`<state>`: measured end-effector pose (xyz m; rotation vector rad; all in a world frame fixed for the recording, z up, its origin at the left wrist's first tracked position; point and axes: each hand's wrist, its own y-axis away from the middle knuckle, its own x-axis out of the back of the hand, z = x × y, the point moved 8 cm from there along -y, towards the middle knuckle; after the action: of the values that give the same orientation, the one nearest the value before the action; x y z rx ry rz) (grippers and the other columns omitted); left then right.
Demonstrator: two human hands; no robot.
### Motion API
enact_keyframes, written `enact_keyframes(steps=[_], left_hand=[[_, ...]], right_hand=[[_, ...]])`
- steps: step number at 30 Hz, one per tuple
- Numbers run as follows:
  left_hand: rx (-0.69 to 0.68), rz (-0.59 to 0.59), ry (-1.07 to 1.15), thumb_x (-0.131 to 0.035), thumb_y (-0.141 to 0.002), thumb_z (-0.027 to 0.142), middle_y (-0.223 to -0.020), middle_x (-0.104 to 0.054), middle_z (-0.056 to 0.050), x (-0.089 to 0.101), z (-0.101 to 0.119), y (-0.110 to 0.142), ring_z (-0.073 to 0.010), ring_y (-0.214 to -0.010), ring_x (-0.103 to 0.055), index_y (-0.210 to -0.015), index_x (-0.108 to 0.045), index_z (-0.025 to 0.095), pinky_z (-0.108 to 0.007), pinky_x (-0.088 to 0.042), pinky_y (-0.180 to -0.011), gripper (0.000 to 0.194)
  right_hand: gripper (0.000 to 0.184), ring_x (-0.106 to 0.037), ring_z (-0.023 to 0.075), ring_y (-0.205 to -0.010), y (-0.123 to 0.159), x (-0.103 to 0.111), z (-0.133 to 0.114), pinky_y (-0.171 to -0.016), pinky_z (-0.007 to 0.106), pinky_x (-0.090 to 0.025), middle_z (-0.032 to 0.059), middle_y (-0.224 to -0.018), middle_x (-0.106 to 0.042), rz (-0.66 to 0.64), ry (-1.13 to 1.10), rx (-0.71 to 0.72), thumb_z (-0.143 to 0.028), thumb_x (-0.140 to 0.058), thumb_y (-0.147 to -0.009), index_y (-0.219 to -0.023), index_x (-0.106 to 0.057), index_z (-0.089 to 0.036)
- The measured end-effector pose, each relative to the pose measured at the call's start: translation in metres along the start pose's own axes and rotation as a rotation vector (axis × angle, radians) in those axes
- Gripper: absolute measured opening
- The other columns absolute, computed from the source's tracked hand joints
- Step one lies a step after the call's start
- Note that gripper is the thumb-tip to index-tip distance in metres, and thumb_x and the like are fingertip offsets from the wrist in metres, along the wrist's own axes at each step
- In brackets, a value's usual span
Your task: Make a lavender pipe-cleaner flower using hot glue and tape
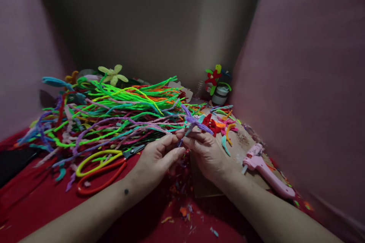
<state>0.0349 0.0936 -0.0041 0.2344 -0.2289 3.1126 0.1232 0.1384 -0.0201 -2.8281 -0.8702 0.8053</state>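
A purple pipe-cleaner flower [191,120] rises above my fingertips at the middle of the view, its petals spread. My left hand [162,153] pinches low at the flower's base, thumb and forefinger together. On the other side my right hand [207,152] has its fingers closed on the same flower, just under the petals. Where exactly the fingertips meet the stem is partly hidden. To the left of my left hand lie scissors [125,155] with one yellow and one red handle loop.
A big heap of coloured pipe cleaners [119,110] covers the left and back. On the right, a pink glue gun [268,172] lies on cardboard [236,144]. Behind stand a small white pot [221,95] and a red flower [213,78]. Scraps litter the red cloth [159,212].
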Motion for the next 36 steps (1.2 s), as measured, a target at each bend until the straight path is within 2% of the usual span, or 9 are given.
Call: enact_keyframes(steps=[4,7,9,13,19,24,27,33,36], left_hand=[[-0.083,0.088,-0.093,-0.055,-0.079,0.024,-0.072,-0.061,0.001,0.007,-0.003,-0.002,-0.0101,-0.062,-0.051,-0.084,-0.065,0.018,-0.02,-0.042,-0.059,0.013],[-0.146,0.135,-0.14,-0.057,-0.077,0.022,-0.085,-0.066,-0.001,0.012,-0.002,-0.004,-0.0135,-0.079,-0.057,-0.084,-0.067,0.018,-0.022,-0.044,-0.074,0.013],[-0.12,0.131,-0.135,-0.057,-0.078,0.024,-0.078,-0.065,-0.001,0.012,-0.005,-0.005,-0.0126,-0.071,-0.056,-0.079,-0.066,0.018,-0.021,-0.044,-0.067,0.012],[-0.017,0.08,-0.109,-0.052,-0.081,0.028,-0.053,-0.05,0.005,0.006,-0.011,-0.002,-0.0079,-0.046,-0.043,-0.071,-0.06,0.017,-0.019,-0.037,-0.046,0.017],[-0.067,0.096,-0.124,-0.056,-0.079,0.028,-0.074,-0.062,-0.001,0.004,-0.002,0.001,-0.0114,-0.064,-0.052,-0.082,-0.063,0.017,-0.02,-0.041,-0.057,0.014],[-0.029,0.119,-0.117,-0.054,-0.08,0.032,-0.052,-0.044,0.004,0.008,-0.005,-0.001,-0.0071,-0.047,-0.036,-0.064,-0.057,0.016,-0.019,-0.03,-0.044,0.022],[0.003,0.098,-0.075,-0.054,-0.08,0.032,-0.051,-0.044,0.005,0.007,-0.005,-0.002,-0.0062,-0.046,-0.034,-0.062,-0.055,0.016,-0.019,-0.027,-0.042,0.024],[0.156,0.041,0.137,-0.059,-0.077,0.035,-0.047,-0.043,0.006,0.003,-0.013,-0.002,-0.0042,-0.039,-0.03,-0.062,-0.053,0.015,-0.018,-0.021,-0.038,0.026],[0.183,0.011,0.219,-0.06,-0.078,0.035,-0.05,-0.047,0.005,0.002,-0.019,-0.004,-0.0034,-0.038,-0.032,-0.065,-0.053,0.015,-0.017,-0.022,-0.038,0.024]], right_hand=[[0.012,-0.061,0.0142,-0.078,0.001,0.001,0.002,-0.079,0.029,-0.043,-0.0008,-0.079,-0.07,0.012,0.007,-0.001,-0.019,-0.069,-0.072,-0.082,-0.074,-0.024],[0.012,-0.061,0.0146,-0.079,0.001,0.001,0.002,-0.08,0.03,-0.044,-0.0008,-0.079,-0.07,0.005,0.005,0.013,-0.019,-0.068,-0.073,-0.083,-0.073,-0.024],[0.012,-0.061,0.0151,-0.076,0.001,0.001,0.004,-0.079,0.032,-0.045,-0.0006,-0.079,-0.07,0.007,-0.015,0.005,-0.021,-0.068,-0.073,-0.084,-0.073,-0.023],[0.016,-0.061,0.017,-0.071,0.002,0.001,0.012,-0.071,0.034,-0.047,0.0003,-0.072,-0.069,0.004,-0.066,-0.067,-0.026,-0.069,-0.072,-0.088,-0.072,-0.023],[0.012,-0.06,0.015,-0.073,0.002,0.003,0.007,-0.077,0.032,-0.045,-0.0003,-0.074,-0.069,0.046,-0.006,-0.036,-0.022,-0.07,-0.071,-0.082,-0.074,-0.024],[0.013,-0.06,0.0161,-0.076,0.004,-0.002,0.005,-0.085,0.035,-0.043,-0.0003,-0.076,-0.069,0.006,0.001,-0.007,-0.027,-0.069,-0.072,-0.084,-0.074,-0.024],[0.014,-0.06,0.0166,-0.079,0.004,-0.002,0.006,-0.086,0.036,-0.042,0.0003,-0.078,-0.069,-0.006,0.026,-0.003,-0.029,-0.069,-0.073,-0.084,-0.073,-0.023],[0.014,-0.057,0.0151,-0.072,0.003,-0.006,0.006,-0.078,0.033,-0.044,0.0002,-0.076,-0.066,-0.047,0.093,-0.019,-0.032,-0.066,-0.076,-0.083,-0.071,-0.021],[0.012,-0.058,0.016,-0.077,0.002,-0.006,0.001,-0.082,0.034,-0.043,-0.0005,-0.077,-0.066,-0.026,0.082,0.012,-0.031,-0.067,-0.074,-0.082,-0.07,-0.022]])
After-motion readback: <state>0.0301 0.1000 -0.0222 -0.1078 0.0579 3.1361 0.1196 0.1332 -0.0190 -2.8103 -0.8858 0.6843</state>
